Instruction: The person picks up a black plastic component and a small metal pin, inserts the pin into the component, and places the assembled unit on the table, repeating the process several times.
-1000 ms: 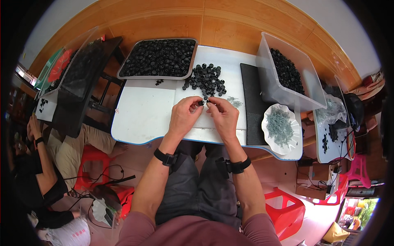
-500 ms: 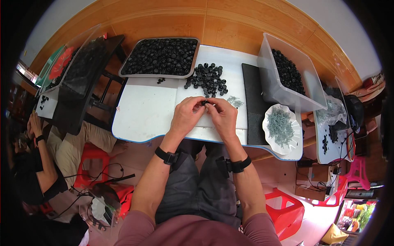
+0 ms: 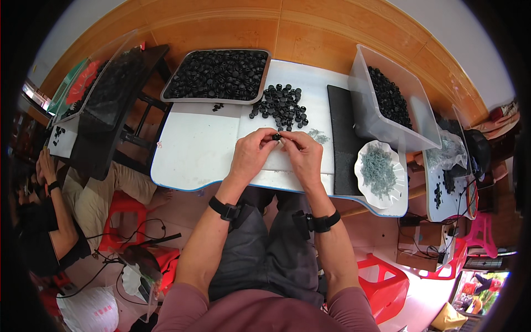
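Note:
Over the near middle of the white table, my two hands meet at the fingertips around a small black round cap. Thumb and fingers of my left hand pinch it from the left. My right hand presses in from the right, its thumb and forefinger closed against the cap; whether a tiny piece sits between them is hidden. Just beyond my hands lies a loose heap of similar black caps. A small scatter of thin grey-green pieces rests to the right of my right hand.
A metal tray full of black caps stands far left, a clear plastic bin of black parts far right. A black mat and a white scalloped dish of grey-green pieces lie right. Another person's hand is at the left.
My right hand has shifted slightly right, and more of the cap shows between my fingertips. A white bag has come into view on the floor at the lower left.

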